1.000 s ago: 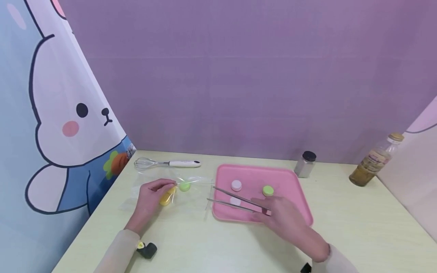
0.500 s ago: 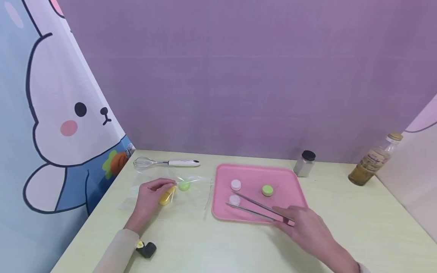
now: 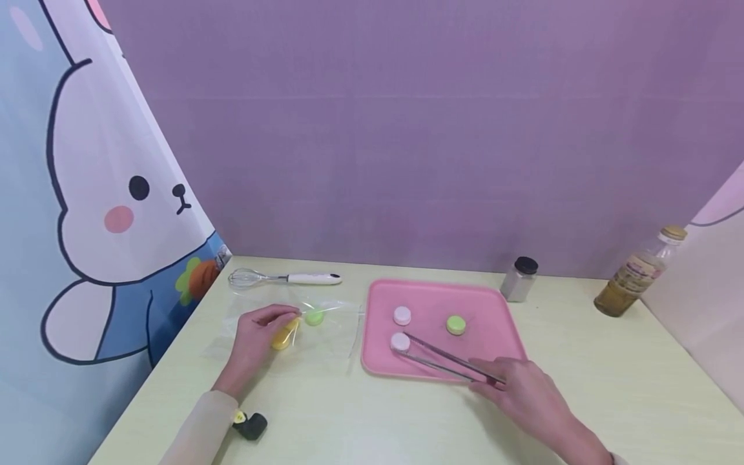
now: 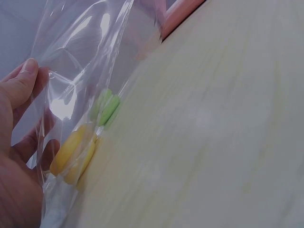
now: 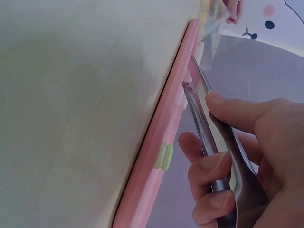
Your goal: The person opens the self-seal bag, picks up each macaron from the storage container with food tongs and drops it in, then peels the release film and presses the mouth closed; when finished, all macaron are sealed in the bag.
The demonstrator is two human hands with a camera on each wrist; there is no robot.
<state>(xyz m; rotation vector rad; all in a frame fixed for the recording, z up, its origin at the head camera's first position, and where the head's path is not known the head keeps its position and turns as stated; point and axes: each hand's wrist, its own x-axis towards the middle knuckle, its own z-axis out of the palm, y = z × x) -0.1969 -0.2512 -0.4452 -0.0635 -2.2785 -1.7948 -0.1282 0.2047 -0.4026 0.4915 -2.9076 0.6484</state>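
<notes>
My left hand (image 3: 256, 345) pinches the edge of a clear plastic bag (image 4: 71, 61) lying on the table. Inside the bag are yellow macarons (image 4: 71, 154) and a green macaron (image 3: 314, 316). My right hand (image 3: 526, 394) holds metal tongs (image 3: 444, 355) over the pink tray (image 3: 482, 297). The tong tips are at either side of the nearer pale lilac macaron (image 3: 400, 341); whether they touch it I cannot tell. A second pale lilac macaron (image 3: 402, 315) sits behind it on the tray. Further right on the tray lies a green macaron (image 3: 456, 325).
A whisk (image 3: 314, 279) with a white handle lies behind the bag. A black-capped jar (image 3: 519, 281) stands at the tray's back right corner. Farther right is a glass bottle (image 3: 636, 274) with brown liquid. A small black object (image 3: 251, 426) is by the left sleeve.
My right hand and the tongs have moved right and toward me, from the tray's left edge. The tong tips have come closer together around the nearer lilac macaron. The left hand stays put.
</notes>
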